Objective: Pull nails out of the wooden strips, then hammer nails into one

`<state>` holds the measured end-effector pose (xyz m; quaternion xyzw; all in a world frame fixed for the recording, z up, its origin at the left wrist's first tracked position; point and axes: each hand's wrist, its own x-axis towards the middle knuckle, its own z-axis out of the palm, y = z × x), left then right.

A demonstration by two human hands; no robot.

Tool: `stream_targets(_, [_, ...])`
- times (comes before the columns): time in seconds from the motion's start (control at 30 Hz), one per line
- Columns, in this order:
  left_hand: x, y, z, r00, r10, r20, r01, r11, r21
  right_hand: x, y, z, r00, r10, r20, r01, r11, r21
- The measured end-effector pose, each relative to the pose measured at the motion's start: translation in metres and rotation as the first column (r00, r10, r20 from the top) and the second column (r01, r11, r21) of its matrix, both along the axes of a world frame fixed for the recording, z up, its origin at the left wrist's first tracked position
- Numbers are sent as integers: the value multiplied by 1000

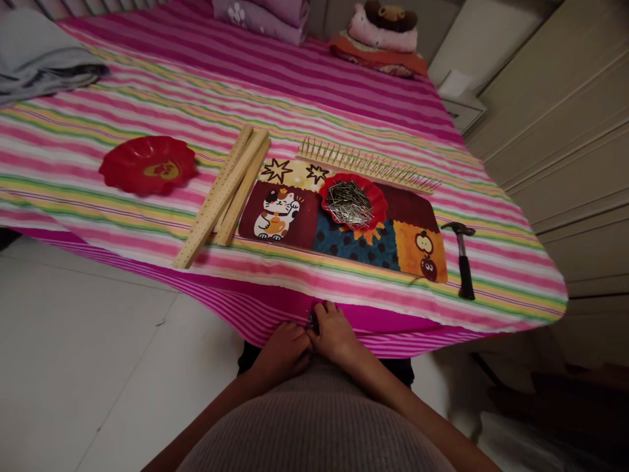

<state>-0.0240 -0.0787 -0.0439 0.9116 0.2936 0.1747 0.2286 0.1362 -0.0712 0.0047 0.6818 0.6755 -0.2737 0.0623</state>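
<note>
Close to my body, at the bed's near edge, my left hand (287, 346) and my right hand (337, 333) meet with curled fingers. A small dark thing with thin shiny bits (311, 320) shows at the fingers of my right hand; I cannot make out its kind. What my left hand holds, if anything, is hidden. Beyond my hands, a patterned mat (299, 229) with a cat picture lies on the bed. On it sits a red scalloped dish (378, 204) filled with nails (350, 203). Along the mat's far edge lies a wooden strip (363, 172) with rows of upright nails.
Several wooden strips with holes (219, 193) lie left of the mat. Further left is another red dish (142, 164). A claw hammer (463, 262) rests at the right on the striped sheet (515, 275). Grey cloth (39, 52) and folded bedding (383, 39) lie farther off.
</note>
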Motion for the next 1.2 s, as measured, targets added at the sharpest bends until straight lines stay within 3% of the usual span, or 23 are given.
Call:
stream_targets(0.57, [0,0,-2,997,-7,-76,8,1000,5,-5,1,-1,997,-20,-79,12,995,-103])
stream_targets(0.87, [1,0,-1,998,14,-63,-12,1000,23,-5,7,-12,971,-133,-196,106,984,-143])
stream_targets(1.03, [0,0,1,998,19,-65,-19,1000,0,-4,7,-14,895,-273,-352,238,961,-141])
stream_targets(1.2, [-1,0,1,1000,17,-4,-17,1000,21,6,5,-18,685,-485,-544,360,874,-326])
